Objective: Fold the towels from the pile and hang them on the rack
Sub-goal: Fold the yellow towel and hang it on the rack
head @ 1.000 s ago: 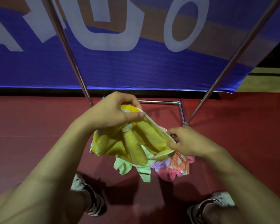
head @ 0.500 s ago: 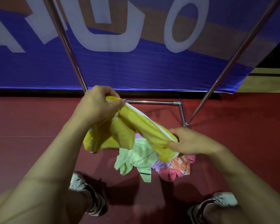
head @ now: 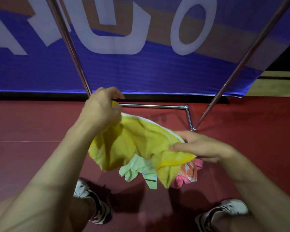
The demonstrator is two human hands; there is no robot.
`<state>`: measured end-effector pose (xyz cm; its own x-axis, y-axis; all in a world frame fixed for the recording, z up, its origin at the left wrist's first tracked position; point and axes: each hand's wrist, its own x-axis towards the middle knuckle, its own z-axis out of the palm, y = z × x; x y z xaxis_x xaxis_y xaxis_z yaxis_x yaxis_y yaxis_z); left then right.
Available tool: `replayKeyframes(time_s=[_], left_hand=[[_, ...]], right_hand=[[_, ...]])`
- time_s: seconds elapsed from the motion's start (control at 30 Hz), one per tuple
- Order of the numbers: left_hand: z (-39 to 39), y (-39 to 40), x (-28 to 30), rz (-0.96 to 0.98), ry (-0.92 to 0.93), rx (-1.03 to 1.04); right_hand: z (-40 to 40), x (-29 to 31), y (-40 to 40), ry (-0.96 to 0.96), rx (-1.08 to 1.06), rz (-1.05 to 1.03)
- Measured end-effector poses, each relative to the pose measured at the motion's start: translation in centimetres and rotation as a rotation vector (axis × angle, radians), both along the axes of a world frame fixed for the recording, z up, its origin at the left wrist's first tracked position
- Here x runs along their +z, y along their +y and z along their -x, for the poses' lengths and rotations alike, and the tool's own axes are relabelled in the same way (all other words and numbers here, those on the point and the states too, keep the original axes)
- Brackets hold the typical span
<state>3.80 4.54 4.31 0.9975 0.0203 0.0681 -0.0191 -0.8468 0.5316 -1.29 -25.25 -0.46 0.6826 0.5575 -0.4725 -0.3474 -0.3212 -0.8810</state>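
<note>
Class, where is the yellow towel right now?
Mid-frame in the head view, the yellow towel hangs between the left hand and right hand, above the pile.

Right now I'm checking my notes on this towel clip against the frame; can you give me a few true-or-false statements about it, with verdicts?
1. Both hands grip the yellow towel. True: the left hand holds one end, the right hand pinches the other.
2. The yellow towel is draped over the rack. False: it is held in the air, below and in front of the rack's low bar.
3. More towels lie in a pile on the red floor beneath it. True.
4. The pale green towel is held in the right hand. False: it lies in the pile.
5. A blue banner stands behind the rack. True.
</note>
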Motion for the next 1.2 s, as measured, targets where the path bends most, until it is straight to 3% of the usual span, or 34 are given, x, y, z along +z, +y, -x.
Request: replayKeyframes(time_s=[0.1, 0.2, 0.37, 0.57, 0.67, 0.73, 0.93, 1.2], left_hand=[[1.3, -2.5, 0.8, 0.200, 0.191, -0.358], [3.0, -5.6, 0.3, 0.174, 0.357, -0.618], [4.2, -8.2, -0.9, 0.100, 0.328, -0.549], [3.2, -7.6, -1.4, 0.103, 0.157, -0.436], [3.3, -7.4, -0.9, 0.176, 0.238, -0.458], [3.5, -7.6, -0.8, 0.174, 0.276, -0.475], [3.7, -8.5, -2.0, -0.041, 0.114, -0.458], [2.5, -7.5, -1.5, 0.099, 0.086, -0.475]], right_hand=[[-0.4, -0.1, 0.5, -0.023, -0.167, -0.052], [-0.5, 0.1, 1.1, -0.037, -0.269, -0.083], [-0.6, 0.5, 1.6, -0.144, -0.365, -0.085], [-0.4, 1.7, 1.0, 0.073, -0.364, -0.419], [-0.7, 2.1, 0.6, 0.070, -0.365, -0.485], [-0.7, 2.1, 0.7, 0.001, -0.330, -0.435], [-0.2, 1.3, 1.8, -0.210, -0.309, -0.176], [-0.9, 0.9, 1.8, -0.290, -0.400, -0.073]])
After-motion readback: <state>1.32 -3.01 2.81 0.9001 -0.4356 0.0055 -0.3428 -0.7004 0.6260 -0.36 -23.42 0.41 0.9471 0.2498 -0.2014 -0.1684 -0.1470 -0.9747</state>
